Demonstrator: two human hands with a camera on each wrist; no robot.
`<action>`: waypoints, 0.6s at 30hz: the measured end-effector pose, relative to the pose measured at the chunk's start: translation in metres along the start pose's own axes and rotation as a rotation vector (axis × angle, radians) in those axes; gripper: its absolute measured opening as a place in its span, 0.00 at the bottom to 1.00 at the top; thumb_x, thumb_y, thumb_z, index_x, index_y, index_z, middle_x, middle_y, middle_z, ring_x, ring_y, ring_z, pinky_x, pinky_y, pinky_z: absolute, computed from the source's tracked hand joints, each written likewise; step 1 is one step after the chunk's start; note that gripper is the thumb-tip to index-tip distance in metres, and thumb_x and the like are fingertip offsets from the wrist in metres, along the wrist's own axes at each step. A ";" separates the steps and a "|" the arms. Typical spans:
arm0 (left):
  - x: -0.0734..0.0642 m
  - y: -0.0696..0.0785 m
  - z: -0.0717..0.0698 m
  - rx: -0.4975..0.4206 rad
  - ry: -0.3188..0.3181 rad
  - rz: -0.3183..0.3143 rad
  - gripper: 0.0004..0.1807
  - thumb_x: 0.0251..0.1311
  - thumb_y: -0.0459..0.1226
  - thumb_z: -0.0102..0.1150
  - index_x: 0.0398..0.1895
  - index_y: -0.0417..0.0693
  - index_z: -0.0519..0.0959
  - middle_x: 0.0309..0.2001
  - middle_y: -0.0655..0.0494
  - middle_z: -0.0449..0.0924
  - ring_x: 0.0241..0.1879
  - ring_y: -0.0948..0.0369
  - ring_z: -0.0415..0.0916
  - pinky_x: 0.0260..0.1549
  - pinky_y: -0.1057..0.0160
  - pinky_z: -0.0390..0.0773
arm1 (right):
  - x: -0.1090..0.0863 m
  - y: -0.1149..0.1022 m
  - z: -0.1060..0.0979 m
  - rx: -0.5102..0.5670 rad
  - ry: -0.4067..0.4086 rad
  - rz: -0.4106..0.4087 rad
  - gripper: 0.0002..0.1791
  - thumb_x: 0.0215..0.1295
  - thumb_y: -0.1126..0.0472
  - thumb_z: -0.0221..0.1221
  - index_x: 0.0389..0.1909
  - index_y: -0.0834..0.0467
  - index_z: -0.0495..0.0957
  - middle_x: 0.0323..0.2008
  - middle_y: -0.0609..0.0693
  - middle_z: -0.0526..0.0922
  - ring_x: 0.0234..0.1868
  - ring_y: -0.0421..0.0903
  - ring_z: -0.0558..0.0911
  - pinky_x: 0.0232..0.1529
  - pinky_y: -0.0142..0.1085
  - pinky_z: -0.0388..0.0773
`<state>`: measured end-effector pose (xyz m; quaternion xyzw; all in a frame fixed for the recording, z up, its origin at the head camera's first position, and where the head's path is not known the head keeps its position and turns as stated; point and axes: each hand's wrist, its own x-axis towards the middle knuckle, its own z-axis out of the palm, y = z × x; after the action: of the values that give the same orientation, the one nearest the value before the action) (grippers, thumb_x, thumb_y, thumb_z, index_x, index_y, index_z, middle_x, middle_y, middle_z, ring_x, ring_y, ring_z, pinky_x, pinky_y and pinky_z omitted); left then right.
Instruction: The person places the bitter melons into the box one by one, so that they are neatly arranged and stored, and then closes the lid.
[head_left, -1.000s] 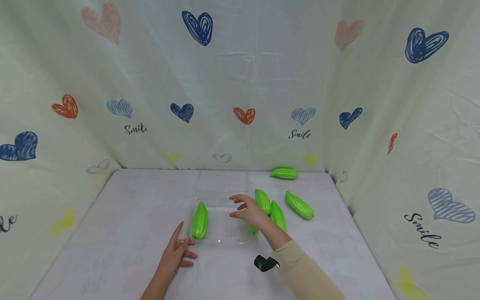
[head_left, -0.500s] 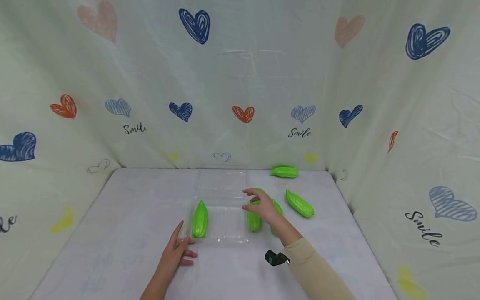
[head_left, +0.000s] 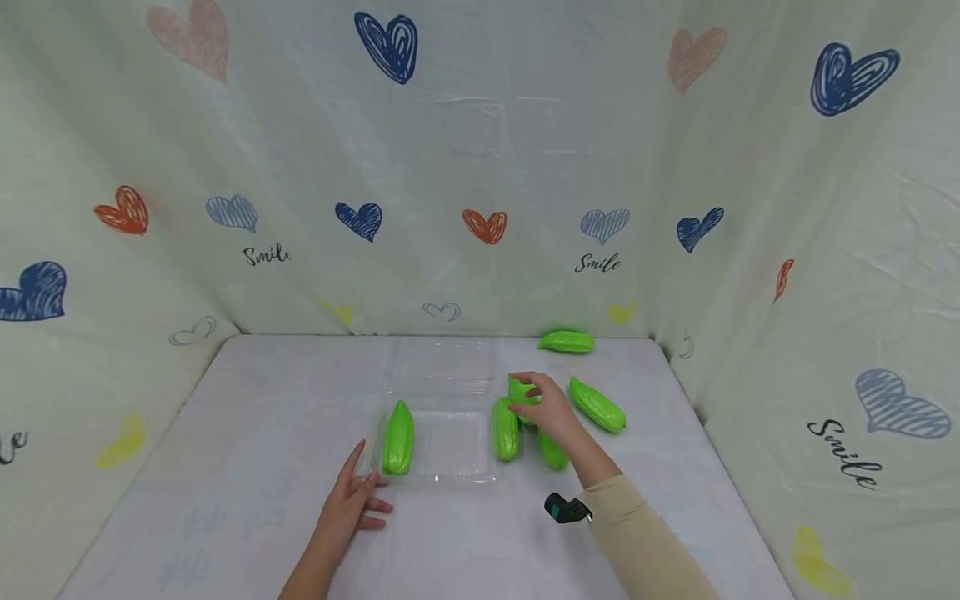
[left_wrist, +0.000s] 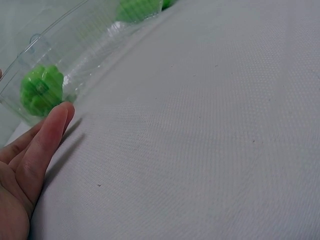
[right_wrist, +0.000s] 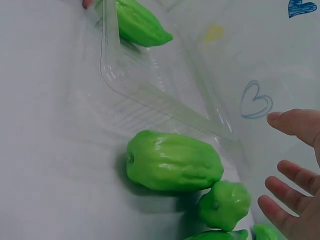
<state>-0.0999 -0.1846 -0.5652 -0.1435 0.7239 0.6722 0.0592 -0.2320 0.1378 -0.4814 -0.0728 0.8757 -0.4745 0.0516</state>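
Observation:
A clear plastic box (head_left: pixel 457 479) with its lid (head_left: pixel 441 362) folded back lies on the table. Inside, at the left end, lies one ridged green bitter melon (head_left: pixel 398 440). My left hand (head_left: pixel 351 500) rests at the box's front left corner, fingers spread and thumb at the wall, as the left wrist view also shows. Above a melon (head_left: pixel 521 390) to the right of the box is my right hand (head_left: pixel 553 410), its fingers apart and nothing between them. Another melon (right_wrist: pixel 175 161) lies along the box's right wall. My right hand partly hides a further melon (head_left: pixel 553 450).
Two more bitter melons lie farther right, one slanted (head_left: pixel 597 406) and one near the table's back edge (head_left: pixel 567 342). A black wrist camera (head_left: pixel 566 508) sticks out from the right sleeve. Heart-printed curtains (head_left: pixel 487 167) enclose the table (head_left: pixel 225 467) at back and sides.
My right hand has moved right, from over the box to over the melons beside it, uncovering the melon along the box's right wall. My left hand has stayed in place.

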 end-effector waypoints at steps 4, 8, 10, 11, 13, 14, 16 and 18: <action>0.001 0.000 -0.001 0.000 -0.002 0.001 0.39 0.72 0.45 0.52 0.79 0.61 0.44 0.47 0.42 0.78 0.32 0.50 0.84 0.26 0.53 0.85 | 0.003 0.006 -0.003 -0.039 0.001 0.008 0.31 0.58 0.64 0.69 0.63 0.56 0.73 0.60 0.57 0.72 0.55 0.56 0.74 0.43 0.45 0.80; 0.001 0.000 -0.001 -0.002 -0.002 -0.001 0.38 0.72 0.44 0.51 0.78 0.61 0.45 0.47 0.42 0.78 0.32 0.50 0.84 0.26 0.53 0.85 | 0.008 0.012 -0.004 -0.064 -0.005 0.026 0.30 0.59 0.63 0.69 0.64 0.56 0.73 0.61 0.57 0.71 0.57 0.57 0.73 0.47 0.46 0.79; 0.001 0.001 -0.001 -0.003 -0.001 -0.004 0.38 0.72 0.44 0.52 0.78 0.60 0.45 0.47 0.42 0.78 0.32 0.50 0.84 0.26 0.53 0.85 | 0.010 0.015 -0.004 -0.070 -0.010 0.032 0.30 0.59 0.63 0.69 0.63 0.56 0.73 0.61 0.57 0.71 0.57 0.58 0.73 0.48 0.48 0.79; 0.001 0.000 -0.001 -0.004 -0.001 -0.002 0.38 0.72 0.44 0.52 0.78 0.60 0.45 0.47 0.42 0.78 0.32 0.50 0.84 0.26 0.53 0.85 | 0.011 0.016 -0.004 -0.076 -0.014 0.035 0.30 0.59 0.62 0.69 0.63 0.56 0.73 0.61 0.57 0.70 0.58 0.58 0.72 0.49 0.49 0.78; 0.001 0.000 -0.001 -0.005 0.002 -0.003 0.38 0.72 0.44 0.52 0.78 0.60 0.45 0.47 0.42 0.79 0.31 0.50 0.84 0.26 0.53 0.85 | 0.013 0.019 -0.004 -0.089 -0.023 0.037 0.30 0.59 0.62 0.69 0.63 0.56 0.74 0.62 0.57 0.70 0.58 0.59 0.72 0.50 0.50 0.78; 0.001 0.000 -0.001 -0.006 0.005 -0.006 0.38 0.72 0.45 0.52 0.78 0.60 0.45 0.47 0.42 0.79 0.31 0.51 0.84 0.26 0.53 0.85 | 0.014 0.020 -0.005 -0.092 -0.026 0.034 0.30 0.59 0.62 0.69 0.63 0.56 0.74 0.62 0.58 0.70 0.58 0.59 0.72 0.50 0.51 0.77; 0.001 0.000 -0.001 -0.010 0.008 -0.005 0.37 0.72 0.44 0.51 0.78 0.61 0.46 0.47 0.42 0.79 0.31 0.50 0.84 0.26 0.53 0.85 | 0.017 0.022 -0.005 -0.103 -0.033 0.030 0.29 0.59 0.61 0.69 0.62 0.56 0.74 0.62 0.58 0.70 0.58 0.59 0.72 0.50 0.51 0.77; 0.001 -0.001 0.000 -0.011 0.008 -0.004 0.37 0.72 0.44 0.51 0.78 0.60 0.46 0.47 0.41 0.78 0.31 0.50 0.84 0.26 0.53 0.85 | 0.020 0.024 -0.005 -0.113 -0.043 0.025 0.29 0.58 0.62 0.69 0.62 0.57 0.74 0.61 0.59 0.70 0.58 0.60 0.72 0.50 0.51 0.77</action>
<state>-0.1006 -0.1852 -0.5665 -0.1478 0.7202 0.6754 0.0570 -0.2544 0.1516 -0.4993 -0.0749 0.9007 -0.4219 0.0718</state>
